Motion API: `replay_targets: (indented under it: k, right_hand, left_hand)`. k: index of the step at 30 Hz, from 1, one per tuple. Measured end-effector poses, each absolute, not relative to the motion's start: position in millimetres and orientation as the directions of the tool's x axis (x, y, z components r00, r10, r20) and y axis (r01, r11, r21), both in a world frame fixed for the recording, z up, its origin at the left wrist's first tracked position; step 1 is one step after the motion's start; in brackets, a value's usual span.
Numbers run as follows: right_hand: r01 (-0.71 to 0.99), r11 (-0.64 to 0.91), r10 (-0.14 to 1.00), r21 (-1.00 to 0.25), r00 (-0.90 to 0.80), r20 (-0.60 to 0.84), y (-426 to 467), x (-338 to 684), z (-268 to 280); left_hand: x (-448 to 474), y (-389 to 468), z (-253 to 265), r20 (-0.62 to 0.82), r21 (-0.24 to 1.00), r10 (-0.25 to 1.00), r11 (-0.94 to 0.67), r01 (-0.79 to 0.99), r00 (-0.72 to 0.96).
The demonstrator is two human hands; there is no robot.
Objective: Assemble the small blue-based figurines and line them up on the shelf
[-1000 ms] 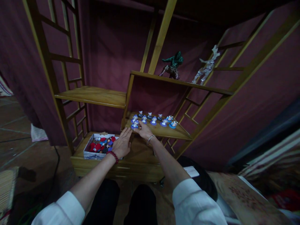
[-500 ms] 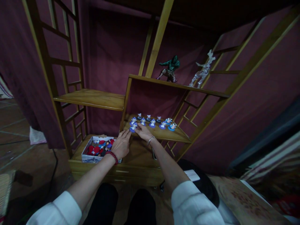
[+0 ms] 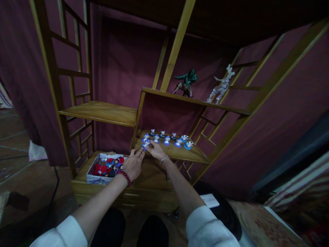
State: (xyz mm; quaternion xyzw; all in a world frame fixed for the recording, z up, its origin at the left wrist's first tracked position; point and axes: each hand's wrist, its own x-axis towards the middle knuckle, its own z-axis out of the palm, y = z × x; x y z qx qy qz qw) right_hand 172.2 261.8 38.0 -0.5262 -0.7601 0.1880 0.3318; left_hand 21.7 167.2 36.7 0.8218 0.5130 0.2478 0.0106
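My right hand (image 3: 157,150) pinches a small purple-and-white figurine (image 3: 146,144) by its side, low over the front left corner of the small shelf (image 3: 177,153). With fingers stretched forward, my left hand (image 3: 134,164) has its fingertips at the shelf's front edge, close to that figurine; whether they touch it I cannot tell. Behind and beside it stand more purple figurines (image 3: 167,140), several in a row. Dark-based figurines (image 3: 162,134) form the back row, and two blue-based figurines (image 3: 188,145) stand at the right end.
An open box (image 3: 99,179) of mixed red, blue and dark figurines sits on the lower cabinet top, left of my left hand. Above, a green-hooded figure (image 3: 189,78) and a clear figure (image 3: 221,85) occupy the upper shelf (image 3: 205,103). A wooden divider (image 3: 138,115) rises at the left.
The view has tilted up slightly, so the shelves sit lower in the picture. Both hands stay by the same figurine at the front left corner, with little movement.
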Motion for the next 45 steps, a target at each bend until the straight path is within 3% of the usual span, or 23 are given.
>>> replay_targets:
  k: [14, 25, 34, 45]
  right_hand:
    - [0.687, 0.382, 0.918, -0.618, -0.210, 0.335, 259, 170, 40]
    - [0.697, 0.388, 0.913, -0.603, -0.201, 0.356, 257, 169, 41]
    - [0.730, 0.406, 0.898, -0.550, -0.206, 0.389, 250, 166, 46]
    - [0.712, 0.396, 0.907, -0.580, -0.206, 0.367, 252, 167, 44]
  left_hand:
    - [21, 166, 34, 0.341, 0.288, 0.875, -0.445, 0.848, 0.343]
    - [19, 169, 28, 0.393, 0.314, 0.845, -0.494, 0.811, 0.363]
    - [20, 166, 35, 0.337, 0.254, 0.868, -0.457, 0.852, 0.365]
    - [21, 165, 37, 0.279, 0.222, 0.887, -0.431, 0.875, 0.367]
